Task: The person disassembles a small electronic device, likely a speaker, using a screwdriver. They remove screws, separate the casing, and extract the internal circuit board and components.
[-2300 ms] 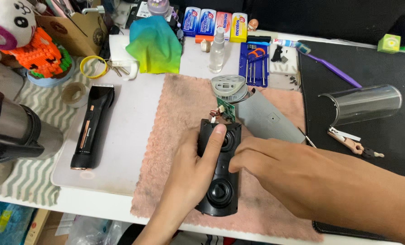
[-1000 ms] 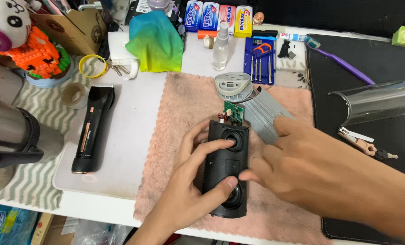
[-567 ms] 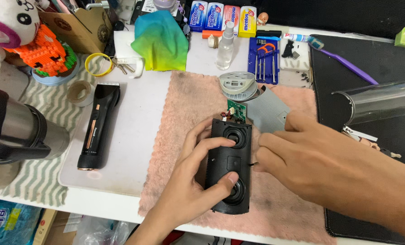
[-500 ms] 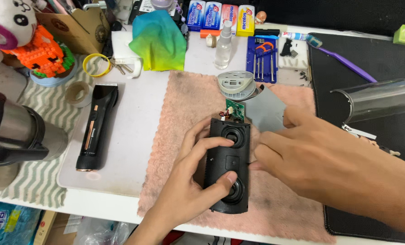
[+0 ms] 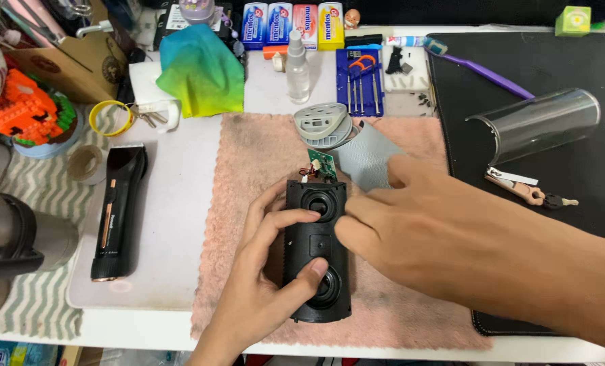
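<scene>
Speaker body [image 5: 316, 251] | left hand [image 5: 265, 271] grips it, right hand [image 5: 411, 224] presses its side | risk: circuit board [image 5: 321, 163] beyond fingertips may tear its wires if it twists

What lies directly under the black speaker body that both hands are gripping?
The black speaker body rests on a pink towel, which spreads out around it. The left hand and right hand cover its sides, so the cloth there is hidden.

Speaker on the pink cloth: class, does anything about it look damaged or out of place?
Yes. The black speaker, held by the left hand and right hand, has a small green circuit board with wires sticking out of its top end, exposed.
</scene>
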